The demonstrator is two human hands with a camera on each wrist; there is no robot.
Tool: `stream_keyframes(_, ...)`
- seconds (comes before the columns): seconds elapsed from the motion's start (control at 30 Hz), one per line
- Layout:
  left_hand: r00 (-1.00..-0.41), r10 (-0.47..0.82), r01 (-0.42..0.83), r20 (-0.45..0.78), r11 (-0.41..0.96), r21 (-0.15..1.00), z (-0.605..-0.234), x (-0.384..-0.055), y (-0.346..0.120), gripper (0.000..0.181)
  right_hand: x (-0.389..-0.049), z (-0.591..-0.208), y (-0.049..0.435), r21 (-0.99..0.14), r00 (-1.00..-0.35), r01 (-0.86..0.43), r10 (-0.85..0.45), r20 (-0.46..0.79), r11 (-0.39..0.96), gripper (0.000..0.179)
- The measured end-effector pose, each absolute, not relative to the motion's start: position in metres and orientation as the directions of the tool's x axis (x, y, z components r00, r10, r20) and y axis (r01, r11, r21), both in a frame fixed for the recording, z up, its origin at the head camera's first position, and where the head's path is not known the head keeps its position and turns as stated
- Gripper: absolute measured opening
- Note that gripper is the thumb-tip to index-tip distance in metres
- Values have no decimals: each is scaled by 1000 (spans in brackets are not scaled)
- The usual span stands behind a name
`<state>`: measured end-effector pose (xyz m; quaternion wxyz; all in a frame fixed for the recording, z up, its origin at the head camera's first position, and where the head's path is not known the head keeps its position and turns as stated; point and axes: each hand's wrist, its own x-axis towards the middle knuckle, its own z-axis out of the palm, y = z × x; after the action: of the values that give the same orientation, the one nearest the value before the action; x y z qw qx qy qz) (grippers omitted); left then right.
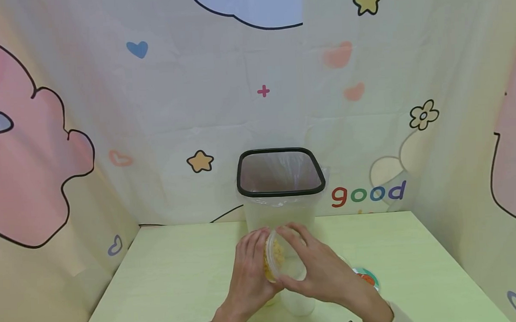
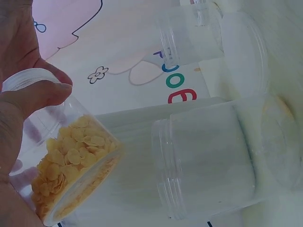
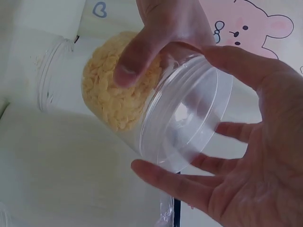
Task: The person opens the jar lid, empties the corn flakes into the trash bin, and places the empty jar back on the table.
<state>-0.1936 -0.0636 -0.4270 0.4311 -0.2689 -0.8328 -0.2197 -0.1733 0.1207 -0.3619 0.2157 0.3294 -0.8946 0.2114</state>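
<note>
My left hand (image 1: 252, 265) grips a clear plastic jar (image 3: 142, 113) partly filled with pale yellow flakes (image 2: 75, 153); its thumb lies across the jar's side in the right wrist view. The jar is held tilted above the table, its lid end toward the right. Curled around the clear lid (image 3: 201, 127) is my right hand (image 1: 326, 270), with thumb and fingers on opposite sides of the rim. Below the hands stands another clear jar (image 2: 208, 156) with no lid on its mouth. Whether the held lid is loose or tight cannot be seen.
A bin with a black rim (image 1: 280, 193) and a plastic liner stands at the table's back, against the printed cloth. Right of the hands lies a round, colourful piece (image 1: 369, 278), partly behind the right forearm. A further clear jar (image 2: 194, 35) and a whitish disc (image 2: 246, 52) show in the left wrist view.
</note>
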Motion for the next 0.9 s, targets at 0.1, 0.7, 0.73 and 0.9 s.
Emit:
stream_keyframes(0.1, -484, 265, 644, 834, 753, 135, -428, -193, -64, 115, -177, -362, 125, -210, -638, -738, -561, 528, 642, 89)
stream_keyframes(0.7, -493, 276, 647, 825, 750, 136, -427, -193, -64, 115, -178, -361, 133, -174, -558, -815, -666, 495, 554, 109)
stream_keyframes(0.73, -492, 275, 648, 826, 749, 136, -427, -193, -64, 114, -178, -361, 132, -176, -564, -807, -649, 511, 564, 106)
stream_keyframes(0.9, -490, 263, 649, 831, 746, 147, -426, -193, -63, 111, -174, -359, 126, -247, -652, -704, -468, 596, 666, 91)
